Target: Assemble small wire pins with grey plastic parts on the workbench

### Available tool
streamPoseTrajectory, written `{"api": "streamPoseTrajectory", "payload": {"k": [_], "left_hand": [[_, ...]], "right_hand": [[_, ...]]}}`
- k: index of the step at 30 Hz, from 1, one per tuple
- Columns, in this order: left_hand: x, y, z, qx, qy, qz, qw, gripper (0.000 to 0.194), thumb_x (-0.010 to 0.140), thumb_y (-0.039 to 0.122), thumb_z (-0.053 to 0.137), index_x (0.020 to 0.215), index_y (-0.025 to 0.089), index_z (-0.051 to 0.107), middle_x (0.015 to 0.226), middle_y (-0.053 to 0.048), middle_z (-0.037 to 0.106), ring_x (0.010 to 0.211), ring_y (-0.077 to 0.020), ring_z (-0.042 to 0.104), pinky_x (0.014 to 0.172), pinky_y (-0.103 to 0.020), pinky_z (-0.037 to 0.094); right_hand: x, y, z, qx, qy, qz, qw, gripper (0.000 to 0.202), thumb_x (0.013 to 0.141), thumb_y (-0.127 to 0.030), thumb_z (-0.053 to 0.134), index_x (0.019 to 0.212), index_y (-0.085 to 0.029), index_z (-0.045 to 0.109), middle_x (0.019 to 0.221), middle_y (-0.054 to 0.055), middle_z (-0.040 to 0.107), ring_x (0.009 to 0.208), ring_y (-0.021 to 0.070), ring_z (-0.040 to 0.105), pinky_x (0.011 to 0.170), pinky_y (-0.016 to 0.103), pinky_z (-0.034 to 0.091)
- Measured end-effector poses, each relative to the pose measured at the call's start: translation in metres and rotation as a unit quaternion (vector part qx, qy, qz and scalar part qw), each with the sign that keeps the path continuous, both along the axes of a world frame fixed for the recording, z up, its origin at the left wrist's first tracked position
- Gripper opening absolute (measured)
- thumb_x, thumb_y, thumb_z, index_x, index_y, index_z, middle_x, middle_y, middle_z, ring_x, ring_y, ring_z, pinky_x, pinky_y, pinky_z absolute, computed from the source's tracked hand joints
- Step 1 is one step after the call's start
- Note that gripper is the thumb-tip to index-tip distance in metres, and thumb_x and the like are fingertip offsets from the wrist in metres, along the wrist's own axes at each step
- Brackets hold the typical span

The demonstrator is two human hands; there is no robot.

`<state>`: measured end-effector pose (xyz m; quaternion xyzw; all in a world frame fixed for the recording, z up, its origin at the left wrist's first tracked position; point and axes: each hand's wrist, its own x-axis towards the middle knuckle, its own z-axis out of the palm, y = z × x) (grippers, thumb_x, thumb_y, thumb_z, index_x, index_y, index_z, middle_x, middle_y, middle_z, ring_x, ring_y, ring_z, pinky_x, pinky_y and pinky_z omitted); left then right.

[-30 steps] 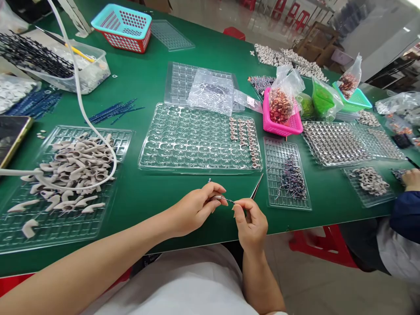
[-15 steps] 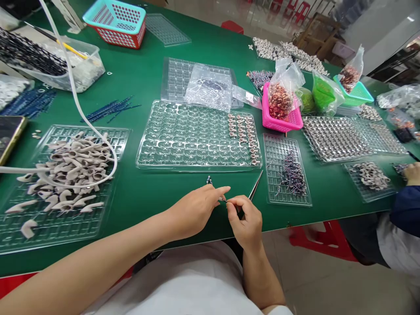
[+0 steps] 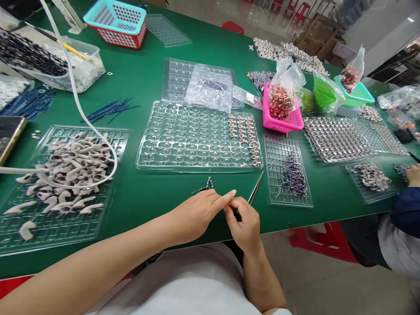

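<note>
My left hand (image 3: 200, 214) reaches in from the left, index finger stretched over my right fingertips. My right hand (image 3: 244, 223) has thumb and index finger pinched together against the left hand. Whatever lies between the fingertips is hidden. Metal tweezers (image 3: 256, 189) stick out from behind my right hand; whether it holds them or they lie on the table, I cannot tell. Just beyond my left hand lie a few small dark pieces with thin leads (image 3: 207, 185). Farther off is a clear plastic tray (image 3: 187, 140), with small pinkish ring-shaped parts (image 3: 241, 127) in its right-hand cells.
At left, a tray (image 3: 82, 236) bears a heap of beige curved shells (image 3: 78, 162), with a white tube (image 3: 74, 83) looping over it. On the right are a tray of dark leaded parts (image 3: 293, 175) and a pink basket (image 3: 282, 124). A co-worker's hand (image 3: 413, 175) shows at far right.
My hands have come closer together, and the small piece with a dark lead seen between the fingertips is now covered. More of the dark pieces beyond my left hand shows.
</note>
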<state>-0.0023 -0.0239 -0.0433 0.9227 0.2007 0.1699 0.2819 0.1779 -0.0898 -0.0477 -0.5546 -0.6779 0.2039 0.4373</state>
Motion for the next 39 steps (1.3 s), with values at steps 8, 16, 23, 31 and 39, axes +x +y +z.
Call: {"api": "streamPoseTrajectory", "payload": {"k": [8, 16, 23, 31, 39], "left_hand": [[0.001, -0.003, -0.003, -0.056, -0.013, 0.031, 0.998, 0.074, 0.093, 0.000, 0.031, 0.157, 0.024, 0.003, 0.096, -0.006, 0.060, 0.082, -0.0191, 0.050, 0.076, -0.031, 0.048], [0.001, -0.002, -0.001, -0.064, -0.028, 0.023, 0.997, 0.070, 0.095, 0.003, 0.031, 0.157, 0.024, 0.005, 0.095, -0.006, 0.059, 0.081, -0.0194, 0.049, 0.073, -0.031, 0.047], [0.001, -0.002, 0.001, -0.054, -0.047, 0.010, 0.997, 0.074, 0.093, 0.001, 0.032, 0.157, 0.026, 0.005, 0.092, -0.006, 0.058, 0.081, -0.0191, 0.050, 0.071, -0.030, 0.048], [0.001, -0.001, 0.001, -0.033, -0.044, 0.003, 0.998, 0.077, 0.090, -0.001, 0.033, 0.157, 0.025, 0.004, 0.095, -0.007, 0.063, 0.080, -0.0197, 0.053, 0.071, -0.033, 0.051], [0.005, 0.000, 0.020, -0.132, -0.070, 0.119, 0.982, 0.044, 0.098, 0.017, 0.047, 0.142, 0.021, 0.042, 0.111, -0.008, 0.071, 0.098, -0.0208, 0.065, 0.087, -0.038, 0.055]], "right_hand": [[-0.001, 0.001, 0.001, 0.026, 0.021, -0.007, 0.999, 0.016, 0.093, -0.011, 0.060, 0.104, -0.022, 0.064, 0.091, 0.003, 0.071, 0.081, 0.0145, 0.066, 0.070, 0.027, 0.053], [0.001, -0.001, 0.002, 0.012, 0.036, 0.002, 0.999, 0.015, 0.092, -0.012, 0.062, 0.102, -0.022, 0.065, 0.092, 0.003, 0.072, 0.082, 0.0144, 0.067, 0.070, 0.026, 0.053], [0.001, -0.002, 0.002, 0.017, 0.026, -0.009, 0.999, 0.010, 0.092, -0.014, 0.061, 0.098, -0.021, 0.066, 0.089, 0.004, 0.072, 0.079, 0.0151, 0.068, 0.069, 0.027, 0.054], [0.002, -0.001, 0.000, 0.011, 0.003, 0.012, 1.000, 0.010, 0.093, -0.013, 0.057, 0.097, -0.021, 0.063, 0.088, 0.004, 0.071, 0.078, 0.0156, 0.066, 0.069, 0.029, 0.052], [0.001, -0.002, 0.004, 0.026, 0.043, -0.031, 0.998, 0.014, 0.091, -0.010, 0.059, 0.098, -0.021, 0.063, 0.086, 0.002, 0.069, 0.074, 0.0130, 0.063, 0.065, 0.025, 0.050]]}}
